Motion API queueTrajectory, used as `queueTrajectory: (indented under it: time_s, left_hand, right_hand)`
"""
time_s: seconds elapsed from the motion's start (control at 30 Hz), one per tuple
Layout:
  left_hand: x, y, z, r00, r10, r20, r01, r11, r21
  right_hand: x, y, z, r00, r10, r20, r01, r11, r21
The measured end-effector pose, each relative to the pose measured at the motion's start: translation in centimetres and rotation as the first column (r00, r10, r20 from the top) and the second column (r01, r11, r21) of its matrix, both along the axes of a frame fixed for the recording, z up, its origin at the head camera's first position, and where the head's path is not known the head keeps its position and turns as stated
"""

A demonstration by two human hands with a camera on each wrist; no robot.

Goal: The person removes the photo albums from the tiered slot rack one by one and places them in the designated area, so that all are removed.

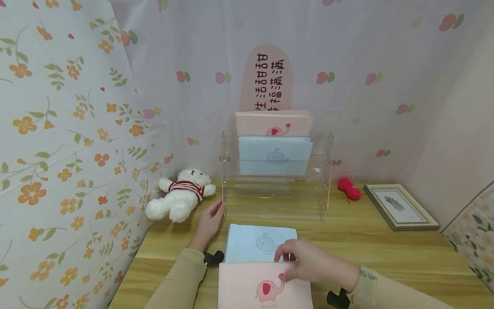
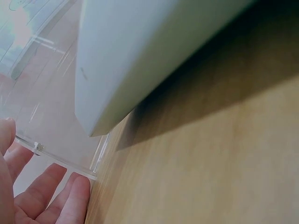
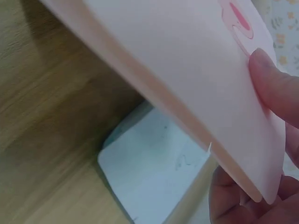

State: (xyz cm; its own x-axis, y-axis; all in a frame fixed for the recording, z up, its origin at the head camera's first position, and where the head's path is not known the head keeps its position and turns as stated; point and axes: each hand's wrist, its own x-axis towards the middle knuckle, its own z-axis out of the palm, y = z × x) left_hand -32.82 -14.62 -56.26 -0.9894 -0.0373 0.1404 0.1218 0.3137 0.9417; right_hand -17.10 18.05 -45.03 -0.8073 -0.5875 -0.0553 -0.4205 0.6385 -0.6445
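My right hand [image 1: 305,259] pinches a thin pink notebook [image 1: 239,285] with an elephant drawing by its upper right edge. In the right wrist view the thumb [image 3: 275,91] lies on its cover, the other fingers behind. The pink notebook is raised and partly covers a light blue notebook [image 1: 247,242] with a whale on the table. My left hand [image 1: 210,223] holds the left side edge of a clear acrylic rack [image 1: 275,210]; in the left wrist view the fingers [image 2: 44,189] lie along that panel's edge. Pink notebooks [image 1: 251,124] and blue notebooks [image 1: 254,161] stand in its upper tiers.
A white teddy bear [image 1: 185,195] in a striped top lies left of the rack. Red yarn [image 1: 349,189] and a framed leaf picture [image 1: 401,207] lie to the right on the wooden table [image 1: 370,253]. Patterned curtains [image 1: 193,43] hang behind and at the left.
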Motion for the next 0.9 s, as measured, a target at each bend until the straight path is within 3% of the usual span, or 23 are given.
queueTrajectory:
  time_s: [0.37, 0.67, 0.9]
  left_hand:
    - [0.2, 0.0, 0.2, 1.000, -0.001, -0.012, 0.001, 1.000, -0.004]
    - [0.2, 0.0, 0.3, 1.000, -0.003, -0.016, 0.003, 1.000, -0.009]
    - [0.2, 0.0, 0.3, 1.000, -0.003, -0.010, 0.003, 1.000, -0.003]
  right_hand:
    - [-0.3, 0.0, -2.1, 0.999, 0.006, 0.040, -0.006, 1.000, 0.012]
    - [-0.5, 0.0, -4.1, 1.000, 0.013, -0.025, -0.012, 0.998, 0.060]
    - [-0.1, -0.4, -4.2, 0.998, 0.012, -0.061, -0.004, 0.992, 0.125]
